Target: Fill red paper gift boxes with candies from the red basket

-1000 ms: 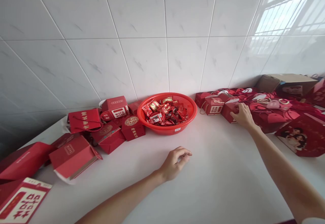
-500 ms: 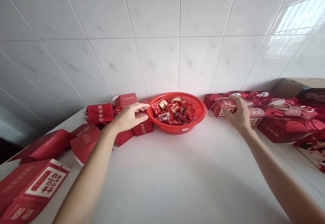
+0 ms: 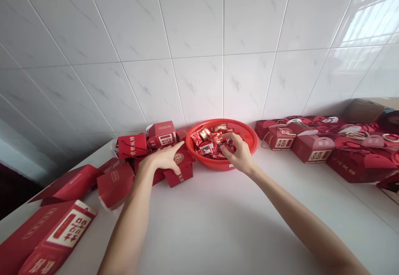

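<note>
A red plastic basket [image 3: 254, 144] stands against the wall, with red-wrapped candies [image 3: 205, 147] inside. My right hand [image 3: 237, 152] is over the basket's right part, thumb and fingers curved toward each other at the candies; whether a candy is between the fingertips cannot be made out. My left hand [image 3: 166, 158] is left of the basket, thumb and fingers spread around a small red box [image 3: 182, 175] whose top flap is raised. The fingers are partly over this box, and no firm grip on it shows.
Several red boxes [image 3: 115, 181] lie at the left, with a large one [image 3: 46, 233] at the near left. Closed boxes with handles [image 3: 313, 147] crowd the right side. A brown carton [image 3: 363, 110] stands at the far right. White tiles back the table.
My right hand has moved left from the closed boxes to the candies in the basket. My left hand has moved slightly down onto the small box, which sits lower with its flap up. The view has shifted.
</note>
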Demonstrator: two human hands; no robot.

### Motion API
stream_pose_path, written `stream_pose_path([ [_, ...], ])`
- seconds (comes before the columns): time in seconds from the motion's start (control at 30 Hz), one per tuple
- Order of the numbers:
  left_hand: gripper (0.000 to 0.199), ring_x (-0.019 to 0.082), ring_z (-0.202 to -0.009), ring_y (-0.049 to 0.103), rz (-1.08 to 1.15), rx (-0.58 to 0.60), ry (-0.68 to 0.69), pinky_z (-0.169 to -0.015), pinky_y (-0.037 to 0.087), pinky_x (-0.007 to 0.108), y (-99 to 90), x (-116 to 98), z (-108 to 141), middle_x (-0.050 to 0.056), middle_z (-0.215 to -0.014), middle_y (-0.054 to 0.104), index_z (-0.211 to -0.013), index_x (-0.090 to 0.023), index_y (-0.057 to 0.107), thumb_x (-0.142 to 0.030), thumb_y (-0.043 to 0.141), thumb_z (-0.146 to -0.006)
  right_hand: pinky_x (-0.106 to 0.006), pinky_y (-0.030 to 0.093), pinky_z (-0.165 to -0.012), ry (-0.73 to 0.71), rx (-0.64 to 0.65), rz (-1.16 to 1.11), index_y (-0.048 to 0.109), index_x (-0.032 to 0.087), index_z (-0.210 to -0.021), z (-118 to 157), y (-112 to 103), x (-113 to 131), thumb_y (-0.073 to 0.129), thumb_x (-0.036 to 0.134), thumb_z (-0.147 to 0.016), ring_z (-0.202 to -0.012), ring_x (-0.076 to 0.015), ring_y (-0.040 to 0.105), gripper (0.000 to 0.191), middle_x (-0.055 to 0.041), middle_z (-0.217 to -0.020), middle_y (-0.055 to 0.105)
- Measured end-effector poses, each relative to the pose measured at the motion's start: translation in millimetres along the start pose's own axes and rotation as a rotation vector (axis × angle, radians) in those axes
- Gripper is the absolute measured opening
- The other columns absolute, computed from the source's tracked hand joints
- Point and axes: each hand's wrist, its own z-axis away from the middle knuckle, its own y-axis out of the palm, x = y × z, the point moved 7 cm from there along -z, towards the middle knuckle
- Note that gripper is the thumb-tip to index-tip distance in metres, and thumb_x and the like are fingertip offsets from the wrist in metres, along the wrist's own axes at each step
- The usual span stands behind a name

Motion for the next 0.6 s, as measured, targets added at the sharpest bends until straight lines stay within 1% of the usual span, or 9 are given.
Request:
stream_pose_path([
  [0.07,0.112,0.039,-0.127,0.061,0.002,0.075,-0.017,-0.096,0.054,0.044,-7.6,-3,18,0.015,-0.144,0.060,-0.155,-0.030,0.039,-0.030,0.085,-0.053,-0.044,0.053,-0.093,0.033,0.016,-0.042,0.061,0.024,-0.104,1,5,-1,0.057,0.029,-0.085,-0.105,-0.0277,0.065,0.020,-0.0082,-0.108,0.072],
  [0.13,0.109,0.036,-0.131,0.058,0.069,0.088,0.000,-0.101,0.052,0.042,-19.3,-8,35,0.012,-0.142,0.062,-0.157,-0.033,0.035,-0.031,0.084,-0.059,-0.043,0.052,-0.094,0.067,0.038,-0.111,0.061,0.023,-0.103,3,7,-1,0.059,0.031,-0.086,-0.105,-0.0267,0.066,0.019,-0.0077,-0.109,0.072],
  [0.17,0.109,0.035,-0.134,0.057,0.130,0.105,0.041,-0.104,0.050,0.043,-23.1,-13,42,0.010,-0.142,0.062,-0.157,-0.034,0.035,-0.032,0.084,-0.060,-0.043,0.052,-0.096,0.080,0.048,-0.159,0.062,0.023,-0.103,4,8,0,0.060,0.032,-0.086,-0.106,-0.0262,0.066,0.019,-0.0075,-0.110,0.071],
  [0.23,0.110,0.033,-0.137,0.053,0.300,0.153,0.199,-0.111,0.046,0.045,-26.0,-28,52,0.008,-0.144,0.060,-0.157,-0.036,0.035,-0.031,0.087,-0.060,-0.042,0.052,-0.098,0.105,0.067,-0.286,0.063,0.022,-0.101,6,9,5,0.063,0.035,-0.088,-0.108,-0.0250,0.066,0.019,-0.0077,-0.111,0.071],
  [0.3,0.115,0.033,-0.140,0.050,0.491,0.193,0.427,-0.115,0.041,0.047,-25.5,-47,56,0.009,-0.147,0.056,-0.158,-0.035,0.032,-0.029,0.091,-0.060,-0.040,0.054,-0.095,0.128,0.106,-0.432,0.063,0.021,-0.101,7,8,13,0.067,0.040,-0.088,-0.106,-0.0238,0.067,0.023,-0.0080,-0.110,0.071],
  [0.37,0.117,0.033,-0.143,0.045,0.640,0.210,0.621,-0.118,0.037,0.048,-21.9,-63,55,0.011,-0.151,0.052,-0.159,-0.034,0.028,-0.025,0.092,-0.062,-0.038,0.055,-0.091,0.144,0.165,-0.549,0.064,0.021,-0.101,7,5,24,0.070,0.044,-0.087,-0.101,-0.0223,0.068,0.028,-0.0082,-0.110,0.070],
  [0.4,0.115,0.033,-0.145,0.043,0.686,0.217,0.684,-0.119,0.036,0.049,-18.3,-70,52,0.011,-0.153,0.049,-0.159,-0.035,0.028,-0.022,0.092,-0.063,-0.037,0.056,-0.089,0.153,0.200,-0.585,0.064,0.020,-0.101,7,3,29,0.071,0.045,-0.087,-0.098,-0.0215,0.069,0.029,-0.0080,-0.109,0.070],
  [0.5,0.108,0.034,-0.150,0.035,0.757,0.275,0.754,-0.120,0.034,0.050,-0.6,-85,40,0.010,-0.160,0.041,-0.158,-0.037,0.031,-0.015,0.088,-0.069,-0.035,0.056,-0.083,0.184,0.301,-0.611,0.066,0.020,-0.103,9,-7,41,0.067,0.048,-0.090,-0.092,-0.0200,0.068,0.031,-0.0071,-0.105,0.070],
  [0.6,0.106,0.033,-0.149,0.036,0.843,0.396,0.768,-0.118,0.036,0.052,20.3,-95,30,0.010,-0.161,0.039,-0.158,-0.039,0.029,-0.012,0.085,-0.072,-0.036,0.056,-0.087,0.165,0.390,-0.510,0.068,0.021,-0.108,12,-17,45,0.070,0.045,-0.089,-0.097,-0.0215,0.068,0.032,-0.0068,-0.109,0.070],
])
